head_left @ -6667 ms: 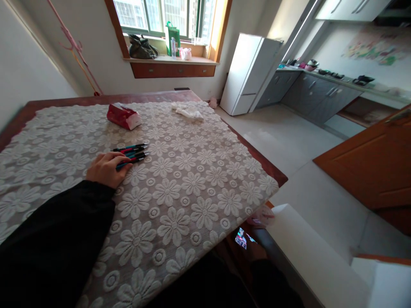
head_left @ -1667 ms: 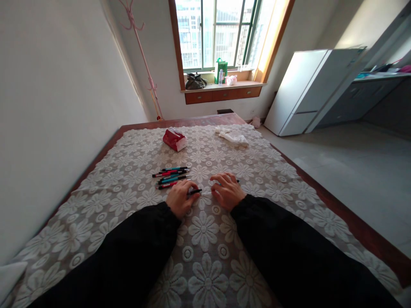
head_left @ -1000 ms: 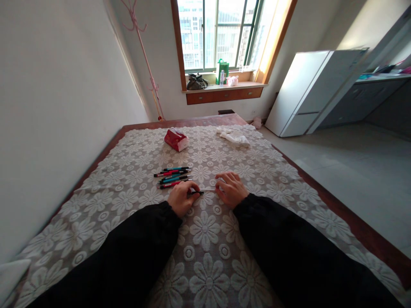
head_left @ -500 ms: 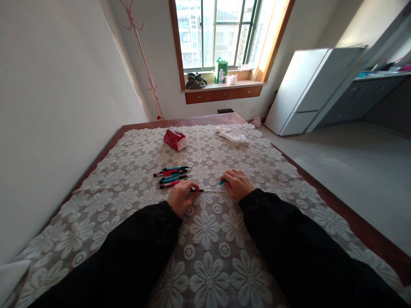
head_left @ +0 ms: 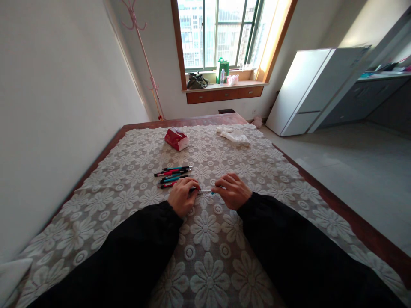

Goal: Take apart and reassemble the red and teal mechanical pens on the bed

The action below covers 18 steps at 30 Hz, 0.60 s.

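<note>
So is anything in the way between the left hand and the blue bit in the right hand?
Only a thin pale stick, in the gap between the left hand and the blue bit in the right hand. Nothing else visible.

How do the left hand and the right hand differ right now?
The left hand pinches a dark piece; the right hand holds a blue piece.
The left hand is close beside the pens; the right hand is farther from them.
Both are bare, come out of black sleeves, and have a thin pale rod between them.
</note>
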Tool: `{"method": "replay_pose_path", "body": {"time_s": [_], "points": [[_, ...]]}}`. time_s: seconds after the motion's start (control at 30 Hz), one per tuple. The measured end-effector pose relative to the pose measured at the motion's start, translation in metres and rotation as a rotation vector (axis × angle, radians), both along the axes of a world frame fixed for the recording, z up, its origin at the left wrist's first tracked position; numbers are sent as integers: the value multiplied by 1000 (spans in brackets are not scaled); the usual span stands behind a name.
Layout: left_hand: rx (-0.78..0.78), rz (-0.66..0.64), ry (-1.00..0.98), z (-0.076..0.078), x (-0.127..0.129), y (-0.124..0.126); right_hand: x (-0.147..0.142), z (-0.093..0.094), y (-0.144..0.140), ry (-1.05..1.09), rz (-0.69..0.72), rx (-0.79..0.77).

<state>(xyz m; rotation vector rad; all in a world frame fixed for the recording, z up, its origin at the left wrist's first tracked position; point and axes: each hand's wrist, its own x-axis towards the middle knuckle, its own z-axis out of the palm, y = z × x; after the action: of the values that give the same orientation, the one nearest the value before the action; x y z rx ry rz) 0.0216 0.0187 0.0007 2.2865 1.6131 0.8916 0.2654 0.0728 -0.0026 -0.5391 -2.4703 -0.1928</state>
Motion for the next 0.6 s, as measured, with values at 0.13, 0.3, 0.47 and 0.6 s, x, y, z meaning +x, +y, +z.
{"method": "replay_pose_path", "body": {"time_s": [0.13, 0.3, 0.47, 0.6], "points": [[-3, 24, 43, 2, 2, -4, 4, -1, 5, 145, -176, -93], [-17, 31, 79, 0, 1, -4, 7, -8, 12, 147, -338, -197], [12, -4, 42, -3, -1, -1, 7, -11, 13, 149, -364, -255], [33, -34, 34, -1, 0, -2, 4, -9, 9, 120, -158, -206]]}}
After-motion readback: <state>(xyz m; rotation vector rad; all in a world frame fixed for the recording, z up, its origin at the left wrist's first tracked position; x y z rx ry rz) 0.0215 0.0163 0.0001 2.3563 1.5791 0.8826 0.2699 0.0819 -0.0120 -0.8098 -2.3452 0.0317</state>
